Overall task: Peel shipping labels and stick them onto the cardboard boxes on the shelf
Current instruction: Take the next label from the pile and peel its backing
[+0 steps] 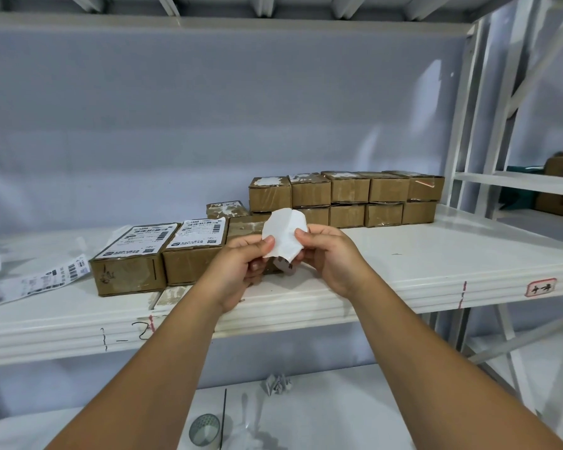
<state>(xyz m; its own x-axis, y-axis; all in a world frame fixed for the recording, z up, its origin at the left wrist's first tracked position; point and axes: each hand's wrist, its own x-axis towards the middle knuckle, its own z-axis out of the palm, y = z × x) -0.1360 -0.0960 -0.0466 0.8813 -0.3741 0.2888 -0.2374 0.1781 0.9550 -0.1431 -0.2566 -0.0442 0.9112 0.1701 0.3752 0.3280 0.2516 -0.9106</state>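
Label pinched by left hand, right hand; two labelled boxes.

Left forearm and right forearm are bare down to the lower edge. Left hand and right hand are bare too, with short, round-tipped fingers.

The front edge of the shelf bears a handwritten "1-2" in dark marker. Farther right on that edge, a small red-bordered tag holds two handwritten characters that cannot be read. The shipping labels atop the two front cardboard boxes and the label strip at left show barcodes and QR codes, their print too small to read.
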